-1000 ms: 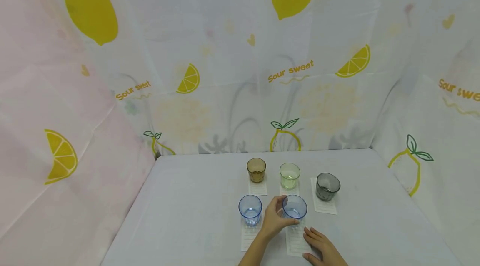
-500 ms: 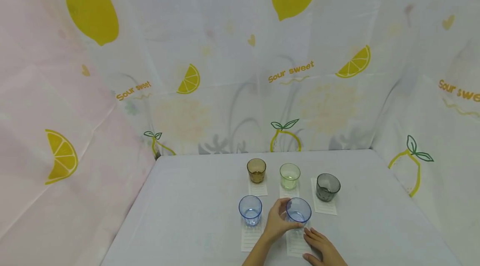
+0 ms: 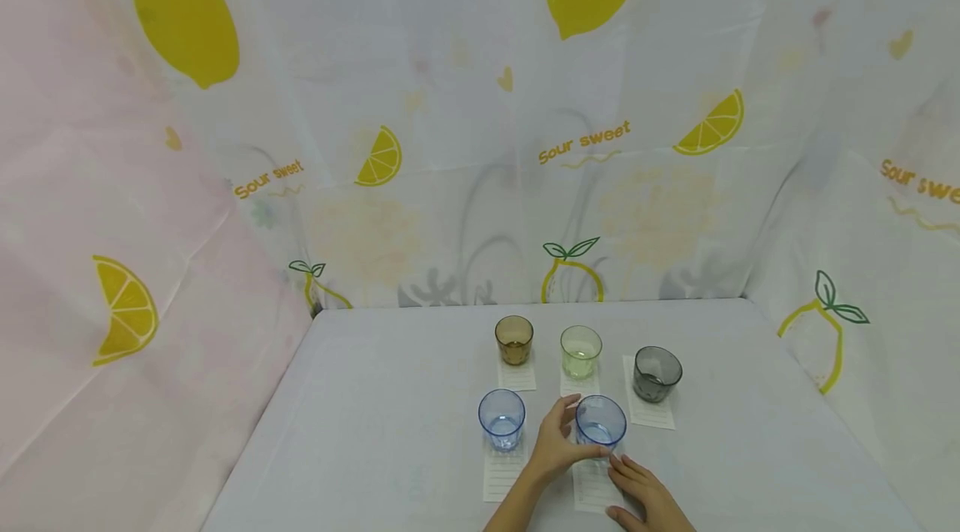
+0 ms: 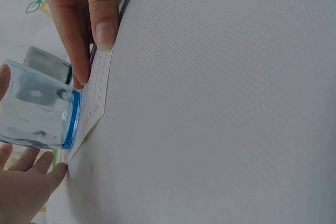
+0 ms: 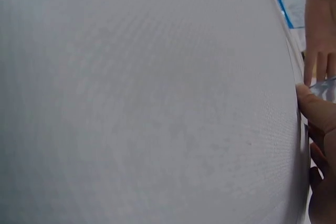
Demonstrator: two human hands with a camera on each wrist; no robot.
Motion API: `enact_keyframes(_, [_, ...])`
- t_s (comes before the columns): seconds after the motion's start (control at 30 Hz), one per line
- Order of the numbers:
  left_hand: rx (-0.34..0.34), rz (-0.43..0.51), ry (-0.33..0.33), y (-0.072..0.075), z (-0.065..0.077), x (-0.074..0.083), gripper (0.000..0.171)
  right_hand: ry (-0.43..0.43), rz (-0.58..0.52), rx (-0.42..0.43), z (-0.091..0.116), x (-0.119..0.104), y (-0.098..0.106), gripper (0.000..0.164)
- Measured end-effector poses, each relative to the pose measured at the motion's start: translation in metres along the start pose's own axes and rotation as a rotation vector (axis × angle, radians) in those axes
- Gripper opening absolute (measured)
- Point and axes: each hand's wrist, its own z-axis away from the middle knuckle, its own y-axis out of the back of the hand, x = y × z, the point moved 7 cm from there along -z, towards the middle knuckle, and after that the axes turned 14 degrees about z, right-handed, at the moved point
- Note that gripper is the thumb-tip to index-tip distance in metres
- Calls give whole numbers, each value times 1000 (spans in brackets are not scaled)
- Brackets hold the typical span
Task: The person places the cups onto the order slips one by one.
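Observation:
In the head view, my left hand point(image 3: 553, 449) grips a clear blue glass point(image 3: 601, 425), thumb at its near side and fingers at its far left. The glass is over the far end of a lined paper slip point(image 3: 592, 492). My right hand point(image 3: 647, 494) rests at the slip's right edge, fingers extended, close to the glass. In the left wrist view, the right hand point(image 4: 86, 11) touches the slip point(image 4: 97, 90) with thumb and fingertips, beside the glass point(image 4: 39, 111). The right wrist view catches only part of my right hand point(image 5: 323, 121).
Left of my hands, a second blue glass point(image 3: 502, 422) stands on its own slip point(image 3: 501, 478). Farther back are an amber glass point(image 3: 514, 340), a pale green glass point(image 3: 581, 352) and a grey glass point(image 3: 657, 375), each with a slip. Lemon-print cloth point(image 3: 465, 140) hangs behind the white table point(image 3: 375, 415).
My left hand has shifted the blue glass a little to the right and towards me along the slip. The right hand stays about where it was.

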Motion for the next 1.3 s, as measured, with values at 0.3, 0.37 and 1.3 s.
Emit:
enact_keyframes(0.3, [-71, -75, 27, -1, -4, 1, 70, 8, -5, 34, 1, 1, 1, 45])
enact_keyframes(0.37, [-75, -74, 33, -2, -4, 1, 70, 9, -6, 40, 1, 0, 2, 46])
enact_keyframes(1.3, [-68, -67, 51, -1, 0, 3, 87, -11, -49, 96, 5, 1, -1, 47])
